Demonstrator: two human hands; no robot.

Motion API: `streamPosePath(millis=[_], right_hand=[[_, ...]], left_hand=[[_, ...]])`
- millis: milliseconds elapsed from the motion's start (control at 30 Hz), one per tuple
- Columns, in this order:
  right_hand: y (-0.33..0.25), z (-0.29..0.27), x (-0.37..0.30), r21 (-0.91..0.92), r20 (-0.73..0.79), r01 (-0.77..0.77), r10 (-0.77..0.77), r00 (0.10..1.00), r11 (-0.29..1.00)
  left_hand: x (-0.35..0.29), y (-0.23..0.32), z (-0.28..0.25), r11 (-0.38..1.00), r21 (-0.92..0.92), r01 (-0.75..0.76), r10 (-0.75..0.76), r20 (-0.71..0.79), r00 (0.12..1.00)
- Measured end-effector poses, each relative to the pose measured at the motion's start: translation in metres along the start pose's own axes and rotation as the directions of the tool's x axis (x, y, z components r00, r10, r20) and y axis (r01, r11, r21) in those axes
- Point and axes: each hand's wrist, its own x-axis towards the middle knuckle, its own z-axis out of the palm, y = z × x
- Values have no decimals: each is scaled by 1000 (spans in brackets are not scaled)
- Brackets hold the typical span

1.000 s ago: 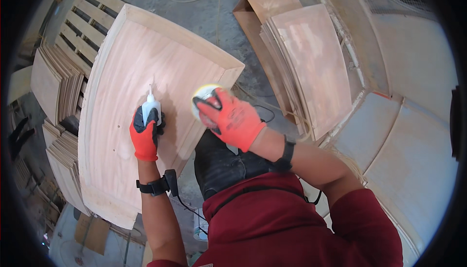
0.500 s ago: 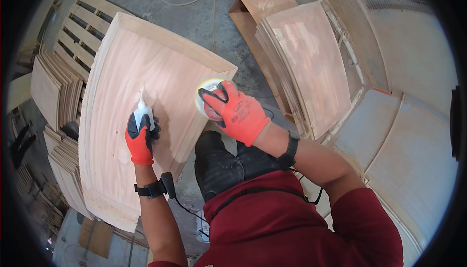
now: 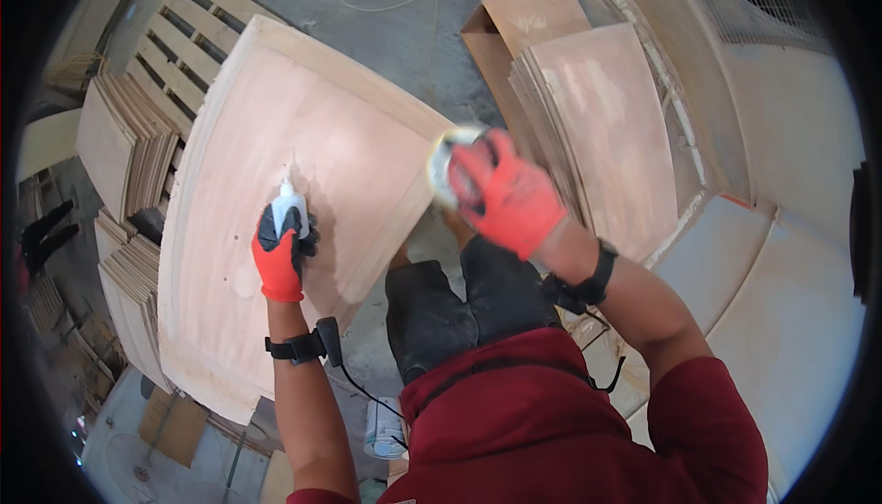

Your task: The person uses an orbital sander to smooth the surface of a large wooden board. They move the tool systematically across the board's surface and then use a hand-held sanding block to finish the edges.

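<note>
A large plywood sheet [image 3: 276, 164] lies flat in front of me. My left hand [image 3: 280, 256], in a red and black glove, is closed around a small white squeeze bottle [image 3: 290, 203] whose tip points down at the sheet's middle. My right hand [image 3: 501, 193], in a red glove, holds a pale round pad [image 3: 444, 162] at the sheet's right edge; the hand is blurred. Both wrists wear black straps.
Stacks of cut plywood [image 3: 129, 150] stand at the left by a wooden pallet [image 3: 197, 22]. More leaning sheets [image 3: 602, 127] and a cardboard piece [image 3: 519, 17] are at the right. A white can [image 3: 381, 429] stands on the floor by my legs. Large pale panels [image 3: 781, 320] lie far right.
My right hand has slid with the round pad from over the sheet out to its right edge. My left hand with the bottle has stayed at about the same spot.
</note>
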Motion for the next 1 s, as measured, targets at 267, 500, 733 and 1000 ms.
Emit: streamPosePath(millis=[267,500,733,1000], right_hand=[[-25,6,81,-10,-36,-51,50,998,999],[-63,34,64,-7,86,210,-209,974,978],[-75,12,155,-61,-61,-113,109,992,992],[-171,61,122,-20,56,77,-75,996,997]], left_hand=[[1,4,1,999,-37,12,-11,16,1000],[-12,1,-32,991,-136,-13,11,-12,1000],[-58,-38,-207,979,-158,-128,76,-297,952],[-148,-112,-418,999,-13,-39,12,-811,586]])
